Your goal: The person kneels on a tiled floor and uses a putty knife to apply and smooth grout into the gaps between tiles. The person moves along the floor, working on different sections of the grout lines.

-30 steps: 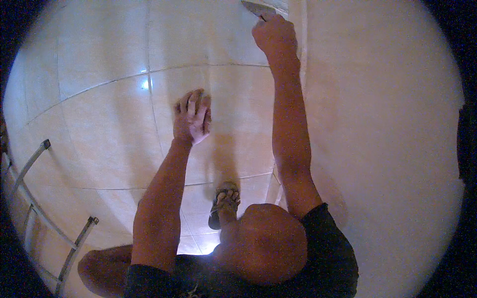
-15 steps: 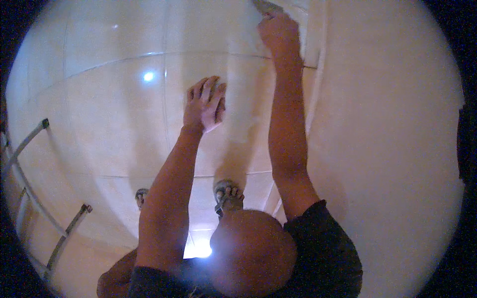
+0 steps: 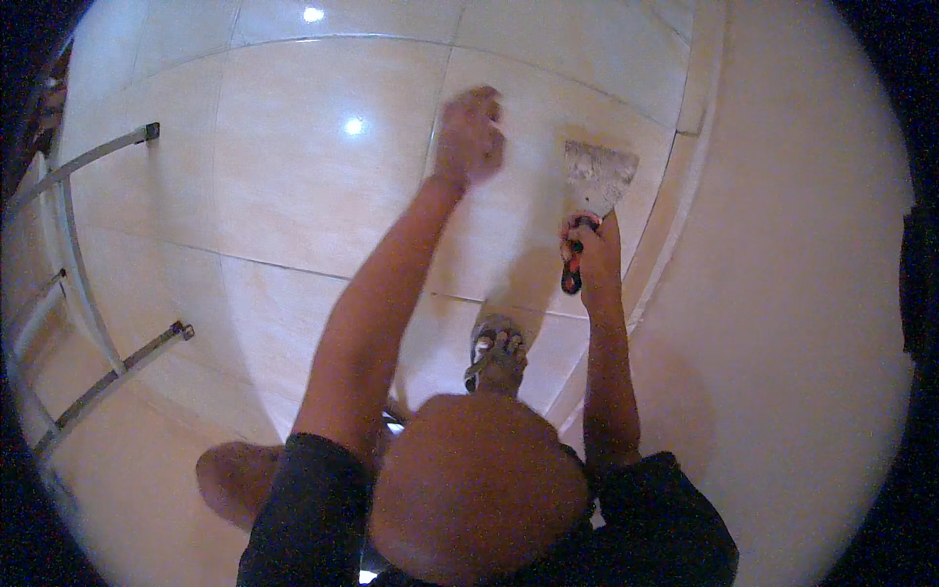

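right hand point(image 3: 587, 249) grips a scraper point(image 3: 595, 191) by its handle, blade up, right of centre near the wall point(image 3: 802, 293). left hand point(image 3: 469, 137), blurred, fingers curled, top centre over the floor point(image 3: 293, 186).

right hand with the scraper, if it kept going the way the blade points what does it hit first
The right hand aims the scraper up-picture along the tiled floor; likely the pale skirting strip at the wall foot, though depth is unclear.

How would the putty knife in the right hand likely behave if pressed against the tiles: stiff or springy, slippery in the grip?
The putty knife has a thin, wide metal blade, so it probably flexes slightly. Its moulded handle likely grips firmly in the right hand. It looks light.
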Available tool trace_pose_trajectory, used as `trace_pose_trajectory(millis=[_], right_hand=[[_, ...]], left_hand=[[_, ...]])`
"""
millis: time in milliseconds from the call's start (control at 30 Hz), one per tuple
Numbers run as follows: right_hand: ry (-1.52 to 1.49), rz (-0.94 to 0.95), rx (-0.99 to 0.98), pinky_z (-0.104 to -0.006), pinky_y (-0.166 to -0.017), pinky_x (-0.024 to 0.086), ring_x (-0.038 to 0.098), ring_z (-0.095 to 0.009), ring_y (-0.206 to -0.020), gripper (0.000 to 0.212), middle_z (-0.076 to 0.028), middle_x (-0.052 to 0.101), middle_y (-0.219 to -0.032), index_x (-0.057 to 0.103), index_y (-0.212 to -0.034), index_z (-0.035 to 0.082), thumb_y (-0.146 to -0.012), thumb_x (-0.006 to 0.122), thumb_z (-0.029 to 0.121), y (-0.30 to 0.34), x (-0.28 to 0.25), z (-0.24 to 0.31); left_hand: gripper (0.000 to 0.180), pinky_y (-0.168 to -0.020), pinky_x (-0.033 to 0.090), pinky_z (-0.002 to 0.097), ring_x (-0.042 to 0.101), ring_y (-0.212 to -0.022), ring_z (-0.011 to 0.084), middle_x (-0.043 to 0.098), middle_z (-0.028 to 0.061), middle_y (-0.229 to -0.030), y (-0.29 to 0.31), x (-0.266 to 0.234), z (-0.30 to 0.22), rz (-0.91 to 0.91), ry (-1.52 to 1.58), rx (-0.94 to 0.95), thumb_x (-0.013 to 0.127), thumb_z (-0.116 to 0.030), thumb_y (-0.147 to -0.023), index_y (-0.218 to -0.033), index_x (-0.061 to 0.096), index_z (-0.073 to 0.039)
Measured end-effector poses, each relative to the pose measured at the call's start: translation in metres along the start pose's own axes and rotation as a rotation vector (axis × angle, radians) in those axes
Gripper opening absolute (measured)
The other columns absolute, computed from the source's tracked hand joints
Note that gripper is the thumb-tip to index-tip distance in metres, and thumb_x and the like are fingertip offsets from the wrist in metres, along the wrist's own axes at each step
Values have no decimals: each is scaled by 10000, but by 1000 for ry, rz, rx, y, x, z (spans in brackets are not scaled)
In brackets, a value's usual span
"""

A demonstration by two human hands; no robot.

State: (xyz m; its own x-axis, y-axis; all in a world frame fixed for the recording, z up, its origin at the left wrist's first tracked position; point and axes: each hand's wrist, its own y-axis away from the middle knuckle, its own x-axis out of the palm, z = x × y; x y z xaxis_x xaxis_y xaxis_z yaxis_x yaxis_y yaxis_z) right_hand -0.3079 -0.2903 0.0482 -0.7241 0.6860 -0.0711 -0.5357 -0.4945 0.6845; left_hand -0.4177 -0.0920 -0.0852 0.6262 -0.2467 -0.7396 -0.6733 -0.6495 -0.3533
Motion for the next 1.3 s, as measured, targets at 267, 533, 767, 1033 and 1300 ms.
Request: trace_pose_trajectory(millis=[267,533,767,1033,1300], right_hand=[[-13,69,-18,-258,-444,426,495,-98,-494,197,-26,566,-745,503,-1033,95,-950,591,251,26,-28,37],[671,-119,-522,-268,-567,442,539,-99,-638,276,-13,568,-773,570,-1154,33,-982,561,249,66,-59,172],[1109,-367,-510,-374,-784,475,553,-260,-866,411,-127,547,-954,468,-1397,19,-1023,471,189,108,-106,84],[944,-664,-332,-387,-830,470,547,-325,-896,534,-177,548,-1007,410,-1461,37,-955,556,121,164,-154,-16],[923,-471,-113,-446,-818,533,664,-380,-852,355,-226,678,-952,597,-1274,37,-968,574,215,104,-203,-128]], left_hand=[[460,-1017,411,454,489,-1226,365,543,153,-1245,-77,-151,73,81,-215,234,661,23,-719,-1150,535,-79],[375,-983,474,416,557,-1156,348,512,145,-1247,-135,-213,59,161,-164,234,640,3,-848,-1191,512,-77],[309,-983,456,453,523,-1145,377,530,164,-1198,-99,-95,74,232,72,221,628,-48,-853,-1151,547,-71],[302,-1027,373,498,485,-1201,364,567,178,-1247,15,-29,114,178,-84,214,593,-115,-889,-1186,584,-59],[373,-1072,285,525,426,-1273,362,526,152,-1330,31,3,136,188,-381,242,560,-195,-930,-1278,547,-60]])
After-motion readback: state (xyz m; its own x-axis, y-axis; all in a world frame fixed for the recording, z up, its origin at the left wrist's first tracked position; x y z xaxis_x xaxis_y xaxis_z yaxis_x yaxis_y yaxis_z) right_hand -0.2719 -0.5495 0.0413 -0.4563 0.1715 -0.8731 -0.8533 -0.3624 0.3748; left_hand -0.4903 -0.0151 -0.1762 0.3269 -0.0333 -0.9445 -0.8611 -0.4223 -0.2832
